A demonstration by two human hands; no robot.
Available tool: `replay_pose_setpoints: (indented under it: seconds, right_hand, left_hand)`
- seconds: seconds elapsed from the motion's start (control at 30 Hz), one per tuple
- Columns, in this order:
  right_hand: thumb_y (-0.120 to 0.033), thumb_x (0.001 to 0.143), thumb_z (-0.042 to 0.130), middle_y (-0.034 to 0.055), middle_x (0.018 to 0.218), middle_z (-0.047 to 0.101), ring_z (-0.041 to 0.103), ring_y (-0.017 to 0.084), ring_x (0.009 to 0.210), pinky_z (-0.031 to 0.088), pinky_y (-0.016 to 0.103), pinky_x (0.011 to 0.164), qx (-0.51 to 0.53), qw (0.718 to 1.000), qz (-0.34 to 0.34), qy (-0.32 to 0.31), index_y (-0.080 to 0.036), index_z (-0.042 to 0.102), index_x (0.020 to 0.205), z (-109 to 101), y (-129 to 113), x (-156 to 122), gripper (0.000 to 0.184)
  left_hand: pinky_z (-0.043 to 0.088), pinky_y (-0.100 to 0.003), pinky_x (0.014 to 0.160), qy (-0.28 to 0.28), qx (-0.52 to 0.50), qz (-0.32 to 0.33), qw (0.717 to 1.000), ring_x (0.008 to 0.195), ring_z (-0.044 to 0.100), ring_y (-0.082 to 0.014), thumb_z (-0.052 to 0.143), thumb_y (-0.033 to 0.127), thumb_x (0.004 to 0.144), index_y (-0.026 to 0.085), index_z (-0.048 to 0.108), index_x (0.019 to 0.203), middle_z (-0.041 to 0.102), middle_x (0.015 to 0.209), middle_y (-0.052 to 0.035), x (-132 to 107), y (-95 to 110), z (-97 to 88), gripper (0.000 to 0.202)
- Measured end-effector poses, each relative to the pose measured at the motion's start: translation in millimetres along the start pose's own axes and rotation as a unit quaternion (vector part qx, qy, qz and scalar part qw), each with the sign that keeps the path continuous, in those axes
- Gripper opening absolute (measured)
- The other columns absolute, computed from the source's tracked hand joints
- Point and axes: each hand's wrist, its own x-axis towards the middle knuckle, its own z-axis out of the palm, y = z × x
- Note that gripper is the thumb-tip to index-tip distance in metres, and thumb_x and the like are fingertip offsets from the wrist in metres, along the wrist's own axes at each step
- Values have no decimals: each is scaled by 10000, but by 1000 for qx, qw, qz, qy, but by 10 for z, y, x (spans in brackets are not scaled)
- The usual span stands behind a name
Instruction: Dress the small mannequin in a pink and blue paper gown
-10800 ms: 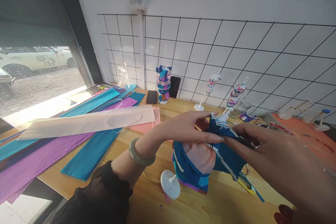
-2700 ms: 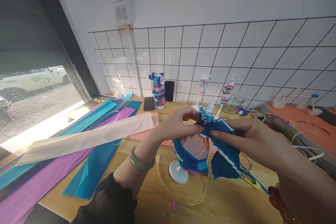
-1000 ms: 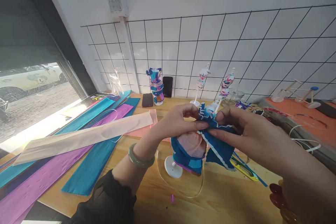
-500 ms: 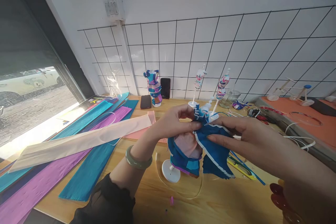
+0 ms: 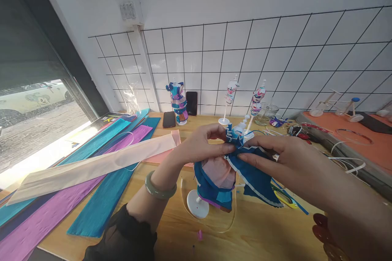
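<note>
A small dress-form mannequin [image 5: 217, 171] in a pink and blue crepe-paper dress leans in front of me, its white round base [image 5: 197, 204] tilted toward me. With thumb and fingers, my left hand [image 5: 208, 142] pinches the dress at the bodice, beside a ruffled blue trim [image 5: 233, 135]. A dark blue paper piece with a white edge [image 5: 259, 175] hangs from the waist on the right side. My right hand [image 5: 272, 157] grips the upper part of that piece, close to the left fingertips. Fingers cover the spot where piece and dress meet.
Long crepe-paper strips [image 5: 101, 163] lie on the left of the table. Behind stand a finished-looking dressed mannequin [image 5: 179, 104], a phone [image 5: 191, 103], and two slim patterned mannequins [image 5: 231, 91]. Yellow-handled scissors [image 5: 286, 199] lie under the right hand. A glass bowl [image 5: 266, 114] stands farther back.
My right fingers have slid slightly left toward the bodice. The blue piece's lower end has swung outward to the right. The left hand keeps its pinch.
</note>
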Motion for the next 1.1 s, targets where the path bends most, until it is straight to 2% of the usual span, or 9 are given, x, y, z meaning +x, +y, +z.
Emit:
replay_pose_setpoints:
  seconds: [0.1,0.23,0.3,0.43,0.67,0.87,1.0,1.1]
  right_hand:
    - [-536,870,541,-2,716,696,600,161,590,421,271,501,-12,1000,3,3,-254,679,788,-4,-23,-17,325]
    - [-565,849,553,-4,680,669,557,151,525,397,273,483,-33,996,14,83,-261,657,795,4,-40,-36,326]
    - [-541,842,565,-7,661,648,557,159,541,395,273,489,-36,994,8,102,-262,631,761,8,-41,-42,298]
    - [-498,850,561,-10,675,651,560,164,565,401,271,494,-19,994,-4,104,-271,638,753,11,-47,-53,259]
    - [-528,857,541,-10,720,701,566,154,537,412,266,470,9,993,18,121,-283,663,808,23,-67,-41,278]
    - [-556,842,561,-13,712,698,569,152,553,425,263,483,12,991,26,128,-281,659,798,29,-90,-26,295]
    - [-572,828,571,0,755,710,615,161,608,462,247,481,44,993,37,106,-263,652,841,18,-45,-37,320]
    - [-587,799,603,-1,708,701,618,164,572,477,253,459,36,994,24,100,-246,667,827,8,22,-38,349]
  left_hand:
    - [444,-349,925,7,1,-4,1000,920,596,-174,745,343,746,139,606,844,641,897,-47,4,-2,3,266]
    - [445,-333,902,9,10,1,1000,895,596,-170,744,341,746,144,607,825,636,861,-33,5,6,9,253]
    - [444,-334,901,10,16,-2,1000,893,596,-170,746,343,746,145,612,830,637,858,-31,2,13,12,254]
    - [452,-343,903,6,14,-11,1000,905,601,-174,750,346,740,145,623,869,646,885,-34,-5,21,13,271]
    - [457,-336,898,-14,33,8,999,900,596,-166,731,350,759,160,631,879,639,876,-20,-19,29,4,246]
    - [464,-342,908,-31,37,-3,999,931,606,-177,742,344,740,165,643,894,659,921,-30,-31,47,-6,255]
    - [460,-364,918,-28,36,-2,999,932,605,-185,733,321,743,157,643,903,659,917,-38,-27,42,-14,246]
    - [466,-371,916,-24,3,-3,1000,906,610,-178,738,306,734,148,637,887,653,888,-34,-17,34,-27,242]
